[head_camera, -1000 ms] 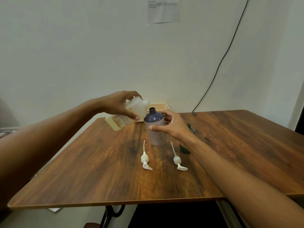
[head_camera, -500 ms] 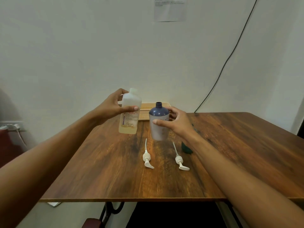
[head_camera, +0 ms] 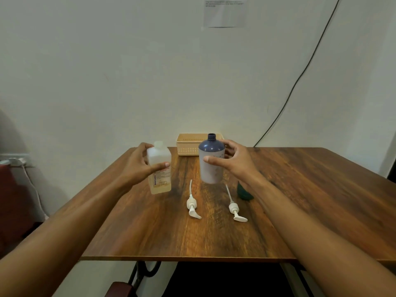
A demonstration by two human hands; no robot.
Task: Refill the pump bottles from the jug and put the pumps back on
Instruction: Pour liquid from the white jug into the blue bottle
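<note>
Head view: my left hand (head_camera: 139,166) wraps its fingers round the translucent square jug (head_camera: 159,168), now upright rather than tipped as a second ago. My right hand (head_camera: 232,161) curls round the frosted, blue-shouldered pump bottle (head_camera: 211,159), open-necked, above the grainy wooden tabletop (head_camera: 321,200). Two white pumps (head_camera: 192,207) lie below. A dark green object (head_camera: 244,192) is half hidden by my forearm.

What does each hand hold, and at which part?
Left hand: jug, around its upper body. Right hand: blue bottle, around its upper body.
</note>
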